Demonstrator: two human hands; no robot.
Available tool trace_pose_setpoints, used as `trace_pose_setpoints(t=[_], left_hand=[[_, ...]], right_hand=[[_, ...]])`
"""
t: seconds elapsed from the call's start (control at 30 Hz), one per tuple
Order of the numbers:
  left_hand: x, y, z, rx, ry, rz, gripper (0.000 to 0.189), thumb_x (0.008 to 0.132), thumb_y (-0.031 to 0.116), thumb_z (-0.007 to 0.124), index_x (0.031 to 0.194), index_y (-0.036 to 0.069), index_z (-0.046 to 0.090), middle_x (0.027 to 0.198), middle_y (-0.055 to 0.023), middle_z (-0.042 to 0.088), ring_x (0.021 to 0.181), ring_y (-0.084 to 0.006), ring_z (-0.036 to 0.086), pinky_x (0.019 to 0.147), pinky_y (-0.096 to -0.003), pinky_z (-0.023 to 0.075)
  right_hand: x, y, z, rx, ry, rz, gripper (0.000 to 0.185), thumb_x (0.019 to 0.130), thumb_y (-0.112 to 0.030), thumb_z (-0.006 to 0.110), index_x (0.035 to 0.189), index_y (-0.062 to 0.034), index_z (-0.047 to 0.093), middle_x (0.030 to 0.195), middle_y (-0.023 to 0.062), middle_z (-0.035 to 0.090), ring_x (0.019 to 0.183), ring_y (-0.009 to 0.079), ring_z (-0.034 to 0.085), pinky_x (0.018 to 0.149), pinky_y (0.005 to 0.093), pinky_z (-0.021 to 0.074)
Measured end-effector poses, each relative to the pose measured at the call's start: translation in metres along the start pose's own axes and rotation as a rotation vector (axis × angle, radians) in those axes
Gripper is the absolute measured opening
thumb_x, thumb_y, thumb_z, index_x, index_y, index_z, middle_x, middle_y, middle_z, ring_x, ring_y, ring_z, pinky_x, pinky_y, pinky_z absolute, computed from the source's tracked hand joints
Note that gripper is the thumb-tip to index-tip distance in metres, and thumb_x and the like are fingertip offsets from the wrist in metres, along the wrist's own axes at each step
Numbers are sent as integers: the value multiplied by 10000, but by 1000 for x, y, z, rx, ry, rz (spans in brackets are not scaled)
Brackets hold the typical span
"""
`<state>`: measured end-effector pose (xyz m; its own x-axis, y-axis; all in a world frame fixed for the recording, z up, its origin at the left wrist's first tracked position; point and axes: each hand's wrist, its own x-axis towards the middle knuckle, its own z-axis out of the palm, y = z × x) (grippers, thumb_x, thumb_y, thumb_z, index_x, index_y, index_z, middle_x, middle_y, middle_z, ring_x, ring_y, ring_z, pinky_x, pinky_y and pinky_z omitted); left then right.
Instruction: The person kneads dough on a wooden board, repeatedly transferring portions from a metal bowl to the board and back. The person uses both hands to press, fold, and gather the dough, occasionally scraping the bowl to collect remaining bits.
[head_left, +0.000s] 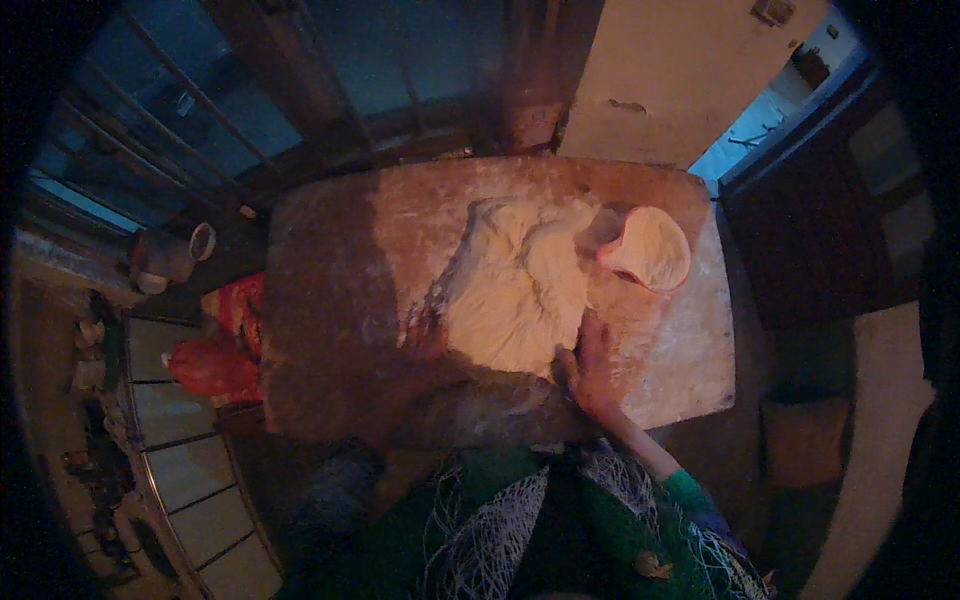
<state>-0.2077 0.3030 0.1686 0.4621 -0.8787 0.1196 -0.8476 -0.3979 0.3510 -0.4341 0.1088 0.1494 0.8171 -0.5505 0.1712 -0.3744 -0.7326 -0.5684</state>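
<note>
A broad pale mass of flour or dough (517, 292) with a creased surface lies heaped on a wooden table (322, 315); which of the two it is, I cannot tell. My right hand (592, 367) rests at its lower right edge, thumb apart from the fingers, with nothing held. Along the left edge of the mass, my left hand (426, 326) is blurred and mostly lost in shadow, so its grip is unclear. Beyond my right hand, a red-rimmed container (651, 251) is tilted with its wide mouth towards me, pale inside.
Left of the table sits a red bag (214, 367). Barred windows (187, 97) run behind it, near a pale vessel (161, 259). A bucket-like container (802, 439) stands on the floor at right, below a dark door (810, 225). White powder marks the tabletop.
</note>
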Motion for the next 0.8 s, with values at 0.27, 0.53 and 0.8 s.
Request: trace_pose_setpoints(t=[0.27, 0.53, 0.8], left_hand=[[49, 60, -8, -479, 363, -54, 514, 757, 179, 659, 1247, 78, 540, 1276, -177, 507, 1178, -339, 476, 969, -410, 426], [100, 54, 12, -124, -223, 29, 630, 702, 160, 740, 1275, 51, 505, 1288, -216, 504, 1203, -379, 474, 953, -431, 439], [46, -2, -80, -522, -129, 110, 779, 706, 170, 710, 1393, 49, 362, 1339, -217, 449, 1193, -339, 481, 985, -415, 407]], right_hand=[[71, -91, -35, 902, -199, 48, 672, 1002, -396, 295, 1459, 44, 74, 1493, 217, 242, 1397, 293, 218, 1129, 348, 171], [96, -66, -8, 557, -384, 256, 661, 961, -395, 449, 1425, 33, 251, 1139, 235, 603, 1013, 308, 615, 860, 337, 476], [28, 7, -54, 234, -83, 26, 516, 954, -274, 456, 1358, 40, 389, 1341, 211, 488, 1232, 310, 485, 994, 362, 393]])
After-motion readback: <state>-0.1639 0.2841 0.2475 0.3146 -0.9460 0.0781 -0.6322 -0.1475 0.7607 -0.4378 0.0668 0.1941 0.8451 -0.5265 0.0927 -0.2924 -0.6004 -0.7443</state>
